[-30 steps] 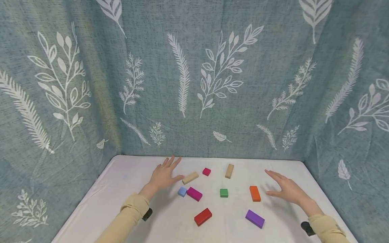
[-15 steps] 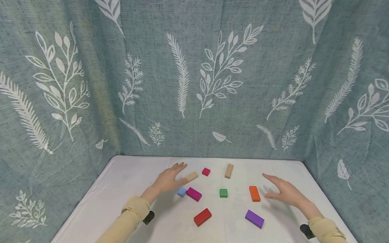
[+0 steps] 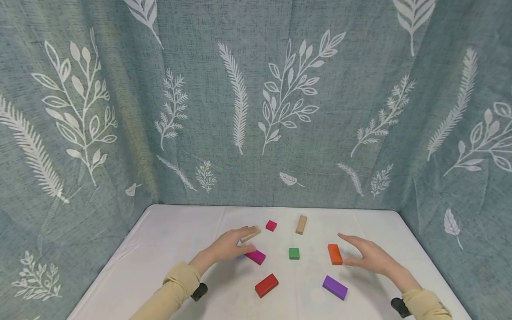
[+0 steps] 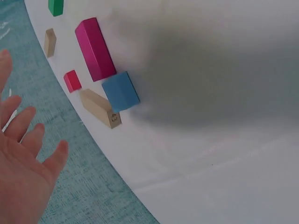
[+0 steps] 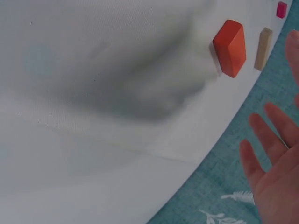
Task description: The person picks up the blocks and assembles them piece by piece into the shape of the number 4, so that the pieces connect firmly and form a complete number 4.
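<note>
My left hand (image 3: 232, 243) hovers over the left group of blocks, fingers extended and thumb apart, holding nothing. Below it lie a magenta block (image 3: 258, 257), a blue cube (image 4: 120, 91) and a plain wooden block (image 3: 251, 235); in the head view the hand partly covers all three. The left wrist view shows the blue cube close to the magenta block, with no finger on either. My right hand (image 3: 372, 255), fingers extended and thumb spread, is above the table just right of an orange block (image 3: 334, 254). Nothing is in its grasp.
On the white table (image 3: 168, 235) also lie a red block (image 3: 266, 285), a purple block (image 3: 335, 287), a green block (image 3: 294, 254), a small crimson block (image 3: 271, 226) and a second wooden block (image 3: 301, 225). A leaf-patterned curtain (image 3: 256, 102) closes off the back and sides.
My left hand has moved right and toward me, coming over the blue cube and magenta block. The right hand has shifted slightly left toward the orange block. The blocks have stayed put.
</note>
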Available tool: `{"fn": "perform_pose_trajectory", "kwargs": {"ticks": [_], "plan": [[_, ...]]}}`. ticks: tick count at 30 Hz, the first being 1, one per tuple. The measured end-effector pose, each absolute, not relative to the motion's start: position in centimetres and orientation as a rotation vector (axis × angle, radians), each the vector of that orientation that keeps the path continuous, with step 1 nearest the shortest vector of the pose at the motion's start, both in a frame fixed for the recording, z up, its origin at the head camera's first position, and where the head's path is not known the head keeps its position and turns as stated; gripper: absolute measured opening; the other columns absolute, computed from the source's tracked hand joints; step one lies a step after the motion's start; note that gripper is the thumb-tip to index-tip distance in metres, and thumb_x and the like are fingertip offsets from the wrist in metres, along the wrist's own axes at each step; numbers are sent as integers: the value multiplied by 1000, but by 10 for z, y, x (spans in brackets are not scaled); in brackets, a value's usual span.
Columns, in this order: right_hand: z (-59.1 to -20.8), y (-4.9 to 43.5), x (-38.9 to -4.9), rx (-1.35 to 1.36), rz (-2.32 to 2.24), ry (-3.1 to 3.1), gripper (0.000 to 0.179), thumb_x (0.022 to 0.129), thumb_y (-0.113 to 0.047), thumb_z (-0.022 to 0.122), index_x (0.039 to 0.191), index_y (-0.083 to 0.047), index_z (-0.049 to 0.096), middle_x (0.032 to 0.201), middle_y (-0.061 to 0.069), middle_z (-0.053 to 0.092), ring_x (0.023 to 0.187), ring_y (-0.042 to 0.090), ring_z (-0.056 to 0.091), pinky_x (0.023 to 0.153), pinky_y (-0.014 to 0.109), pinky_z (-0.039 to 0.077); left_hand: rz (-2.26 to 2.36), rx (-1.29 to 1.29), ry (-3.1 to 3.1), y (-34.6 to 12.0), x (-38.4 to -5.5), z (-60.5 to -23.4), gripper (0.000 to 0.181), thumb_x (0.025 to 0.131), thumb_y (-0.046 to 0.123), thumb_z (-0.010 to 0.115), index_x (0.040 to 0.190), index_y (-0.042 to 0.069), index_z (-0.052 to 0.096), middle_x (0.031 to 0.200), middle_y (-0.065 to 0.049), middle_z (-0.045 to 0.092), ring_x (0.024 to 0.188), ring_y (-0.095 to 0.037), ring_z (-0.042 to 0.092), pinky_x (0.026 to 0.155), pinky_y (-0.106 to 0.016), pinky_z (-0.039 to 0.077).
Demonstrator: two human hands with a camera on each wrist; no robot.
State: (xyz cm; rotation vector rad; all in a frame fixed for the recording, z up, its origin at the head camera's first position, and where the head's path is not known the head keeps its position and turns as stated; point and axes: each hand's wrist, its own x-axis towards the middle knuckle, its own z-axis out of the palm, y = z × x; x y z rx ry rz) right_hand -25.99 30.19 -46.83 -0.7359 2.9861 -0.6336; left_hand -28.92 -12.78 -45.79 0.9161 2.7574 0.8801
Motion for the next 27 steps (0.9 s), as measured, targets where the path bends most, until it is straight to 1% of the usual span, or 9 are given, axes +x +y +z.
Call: {"fn": "perform_pose_trajectory", "kwargs": {"ticks": [4,7,11,15,19,20,23,26,27], "plan": [[-468,298,-258,-763,-633,2951,69,81,-37,72,138,-7,47,136,13,55,116,35,57,93,49,48,880,999,2725,-124,-288,-459,57,90,28,65,138,4,47,147,-15,43,137,-33,38,108,-49,35],[-467,293,-257,-775,-647,2907,66,81,-37,72,135,-5,50,132,14,58,108,34,61,87,47,51,892,1006,2691,-121,-286,-459,55,88,26,67,136,3,50,148,-16,40,139,-33,34,109,-48,34],[-464,288,-255,-795,-686,2851,62,82,-32,73,133,-3,53,130,15,59,106,34,61,87,47,52,922,1005,2650,-116,-283,-460,51,86,22,69,132,5,55,150,-18,37,142,-37,28,111,-51,31],[-463,284,-253,-822,-730,2810,60,82,-29,73,133,-3,52,129,16,59,106,35,60,88,48,51,918,1026,2632,-112,-280,-461,49,84,21,71,129,5,58,149,-22,35,141,-41,25,110,-55,30],[-464,282,-250,-856,-769,2782,60,83,-28,72,132,-1,52,128,16,60,107,35,59,89,49,50,895,1020,2624,-109,-278,-461,47,83,20,72,127,5,60,149,-21,36,142,-41,23,109,-57,30],[-464,282,-250,-866,-776,2776,59,83,-28,72,132,-1,52,127,16,61,107,35,59,89,50,50,887,1023,2619,-109,-277,-461,47,83,19,72,126,5,60,147,-20,40,142,-41,24,109,-57,31],[-464,280,-248,-899,-786,2761,58,83,-29,72,130,1,53,123,14,63,106,34,60,88,49,50,852,1031,2601,-107,-277,-462,46,84,17,72,126,5,60,138,-14,53,137,-33,37,106,-50,39],[-464,278,-246,-920,-775,2749,57,83,-30,72,128,1,55,118,12,65,103,31,61,86,46,51,844,1035,2550,-106,-277,-465,46,84,17,72,127,5,59,129,-8,62,127,-26,51,103,-42,44],[-464,277,-245,-926,-776,2742,57,83,-31,72,128,1,55,118,11,65,102,30,61,85,45,52,841,1041,2538,-105,-277,-465,47,84,17,72,127,6,60,128,-7,63,124,-24,54,103,-39,45]]}}
